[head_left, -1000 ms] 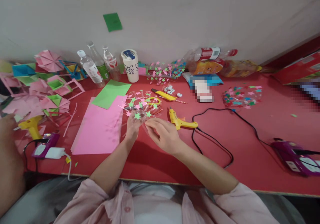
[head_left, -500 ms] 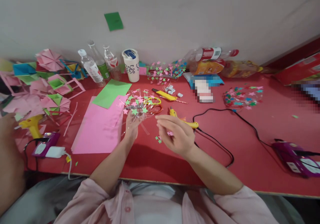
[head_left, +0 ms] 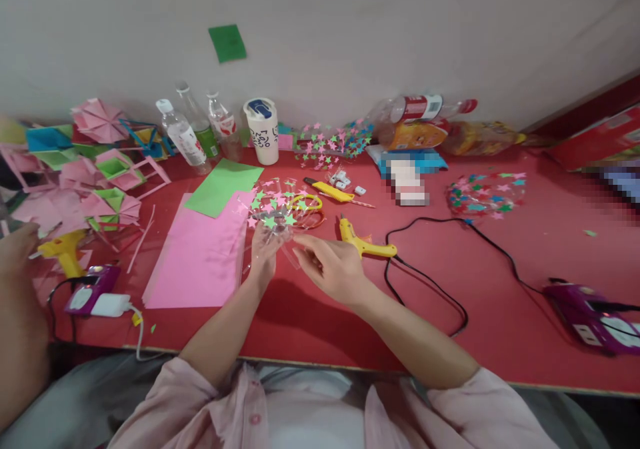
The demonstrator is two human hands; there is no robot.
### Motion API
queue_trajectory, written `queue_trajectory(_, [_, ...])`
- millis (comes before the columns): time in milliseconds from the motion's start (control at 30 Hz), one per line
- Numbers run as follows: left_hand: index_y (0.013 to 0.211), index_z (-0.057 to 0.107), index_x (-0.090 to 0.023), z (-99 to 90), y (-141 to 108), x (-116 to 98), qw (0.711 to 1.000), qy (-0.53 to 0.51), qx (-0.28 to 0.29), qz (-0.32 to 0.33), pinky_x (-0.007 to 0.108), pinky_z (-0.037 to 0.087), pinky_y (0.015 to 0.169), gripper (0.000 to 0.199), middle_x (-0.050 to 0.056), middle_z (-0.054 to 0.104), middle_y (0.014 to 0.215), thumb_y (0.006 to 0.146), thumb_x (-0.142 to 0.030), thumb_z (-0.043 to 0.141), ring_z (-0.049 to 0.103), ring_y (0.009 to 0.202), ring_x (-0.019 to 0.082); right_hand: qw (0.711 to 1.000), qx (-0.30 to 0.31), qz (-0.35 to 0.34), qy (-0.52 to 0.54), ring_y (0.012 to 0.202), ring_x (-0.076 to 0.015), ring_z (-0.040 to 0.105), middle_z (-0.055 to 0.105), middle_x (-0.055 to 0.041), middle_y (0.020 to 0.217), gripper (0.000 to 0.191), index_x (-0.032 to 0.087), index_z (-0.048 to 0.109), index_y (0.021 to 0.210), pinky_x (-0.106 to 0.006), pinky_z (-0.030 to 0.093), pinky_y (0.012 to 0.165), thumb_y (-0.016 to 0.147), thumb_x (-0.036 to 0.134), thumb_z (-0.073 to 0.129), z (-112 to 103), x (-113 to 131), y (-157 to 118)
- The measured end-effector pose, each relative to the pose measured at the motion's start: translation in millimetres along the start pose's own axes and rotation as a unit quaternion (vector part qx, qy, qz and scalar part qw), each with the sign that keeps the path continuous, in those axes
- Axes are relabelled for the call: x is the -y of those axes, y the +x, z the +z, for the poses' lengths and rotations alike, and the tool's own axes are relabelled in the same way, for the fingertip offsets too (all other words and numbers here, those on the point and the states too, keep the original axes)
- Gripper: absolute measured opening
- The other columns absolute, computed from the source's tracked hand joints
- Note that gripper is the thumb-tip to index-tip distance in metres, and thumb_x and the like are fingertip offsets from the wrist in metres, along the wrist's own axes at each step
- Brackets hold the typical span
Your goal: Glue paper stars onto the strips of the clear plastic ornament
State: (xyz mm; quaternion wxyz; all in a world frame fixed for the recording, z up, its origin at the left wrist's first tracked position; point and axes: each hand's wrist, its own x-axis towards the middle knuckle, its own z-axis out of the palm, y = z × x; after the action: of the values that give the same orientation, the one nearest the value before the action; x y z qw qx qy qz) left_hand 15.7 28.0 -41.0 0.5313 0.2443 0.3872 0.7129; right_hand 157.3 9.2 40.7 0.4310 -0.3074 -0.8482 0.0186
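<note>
My left hand (head_left: 263, 252) is wrapped round the base of a clear plastic bottle piece (head_left: 274, 210), which is cut into strips and covered with pink and green star stickers. Close against its right side is my right hand (head_left: 334, 265), fingers curled together and the tips by the plastic. Anything pinched between those fingertips is too small to make out. Behind the plastic piece, partly hidden, lie scissors (head_left: 314, 202) with yellow and orange handles. A yellow glue gun (head_left: 367, 244) rests just beyond my right hand.
Pink paper (head_left: 193, 262) and green paper (head_left: 225, 185) lie at left. A yellow cutter knife (head_left: 330, 190), a white cup (head_left: 263, 132) and plastic bottles (head_left: 183, 139) stand or lie behind. The glue gun's black cord (head_left: 450, 305) loops rightward. Another person's arm (head_left: 23, 302) is at far left.
My right hand has moved left and in to the star-covered plastic piece, uncovering the glue gun. The loose stars beneath it are now out of sight. My left hand stays nearly still.
</note>
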Motion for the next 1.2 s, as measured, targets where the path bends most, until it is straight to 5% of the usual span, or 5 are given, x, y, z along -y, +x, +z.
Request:
queue_trajectory(167, [0.085,0.061,-0.02,2.5,-3.9,-2.6,0.999,0.013,0.043,0.007,0.023,0.049,0.069,0.036,-0.002,0.065,0.078,0.057,-0.028,0.082,0.06,0.064,0.009,0.998,-0.031,-0.031,0.04,0.083,-0.012,0.067,0.069,-0.0114,0.101,0.021,0.015,0.055,0.103,-0.019,0.053,0.064,0.084,0.008,0.055,-4.6,2.7,0.7])
queue_trajectory(267, [0.084,0.061,-0.02,2.8,-5.1,-3.4,0.998,0.025,0.056,0.005,0.022,0.048,0.071,0.032,-0.002,0.064,0.079,0.058,-0.027,0.08,0.059,0.066,0.008,0.998,-0.013,-0.018,0.064,0.094,-0.0138,0.067,0.069,-0.0108,0.104,0.027,0.015,0.054,0.11,-0.022,0.056,0.076,0.085,0.006,0.053,-1.9,3.6,0.3])
queue_trajectory(800, [0.08,0.058,-0.019,1.7,-4.5,-0.9,0.998,0.029,0.05,-0.001,0.022,0.046,0.067,0.031,-0.004,0.06,0.073,0.058,-0.024,0.079,0.057,0.065,0.008,0.996,-0.012,-0.018,0.084,0.095,-0.0148,0.067,0.071,-0.0105,0.1,0.017,0.015,0.062,0.098,-0.025,0.057,0.082,0.085,0.008,0.053,0.8,2.9,-2.4])
queue_trajectory(1000, [0.08,0.057,-0.021,4.9,-3.9,-2.4,0.999,0.027,0.031,-0.011,0.021,0.046,0.064,0.037,-0.004,0.059,0.072,0.054,-0.031,0.08,0.056,0.064,0.008,0.998,-0.014,-0.052,0.041,0.086,-0.0152,0.069,0.073,-0.0077,0.095,0.018,0.016,0.059,0.094,-0.023,0.058,0.071,0.081,0.004,0.054,6.0,2.2,-5.4])
queue_trajectory(1200, [0.08,0.059,-0.019,5.4,-6.5,-6.8,0.997,0.049,0.054,-0.007,0.02,0.045,0.064,0.033,-0.003,0.06,0.076,0.055,-0.027,0.079,0.055,0.065,0.008,0.997,-0.001,-0.037,0.07,0.092,-0.0149,0.068,0.071,-0.0088,0.097,0.018,0.015,0.059,0.1,-0.025,0.057,0.08,0.084,0.007,0.054,3.0,3.5,-2.6])
